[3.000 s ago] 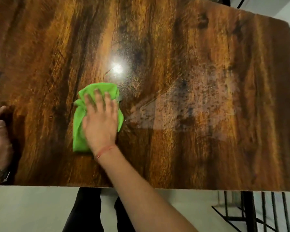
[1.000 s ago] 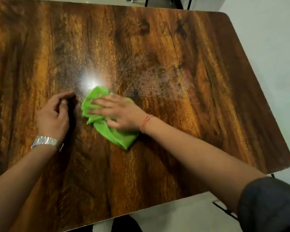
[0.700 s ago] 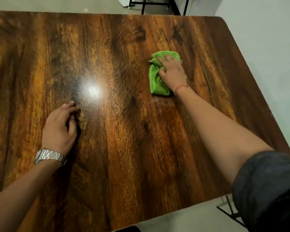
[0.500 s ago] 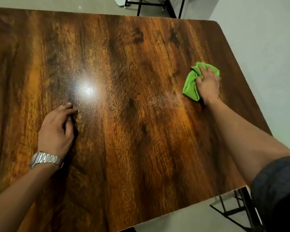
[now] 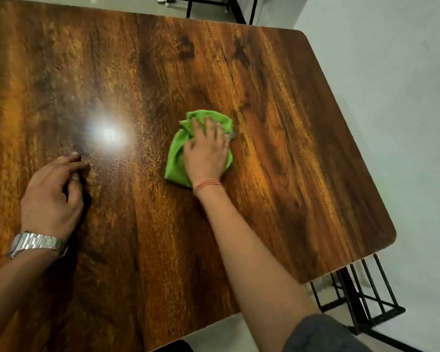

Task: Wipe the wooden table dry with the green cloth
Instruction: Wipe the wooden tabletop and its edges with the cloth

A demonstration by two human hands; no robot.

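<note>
The green cloth (image 5: 177,153) lies crumpled near the middle of the wooden table (image 5: 277,138). My right hand (image 5: 206,153) lies flat on the cloth and presses it down, fingers spread and blurred with motion. To the left, my left hand (image 5: 52,196) rests on the bare table top with its fingertips touching the wood and nothing in it; a metal watch sits on that wrist. A bright light reflection and a hazy speckled patch show on the wood between the two hands.
The table's right edge and rounded corners (image 5: 389,235) border a pale floor. A black metal frame (image 5: 361,295) stands under the near right corner. More black legs (image 5: 214,8) stand beyond the far edge.
My right hand has swept the cloth from the table's right edge back toward the middle. My left hand has stayed in place on the wood.
</note>
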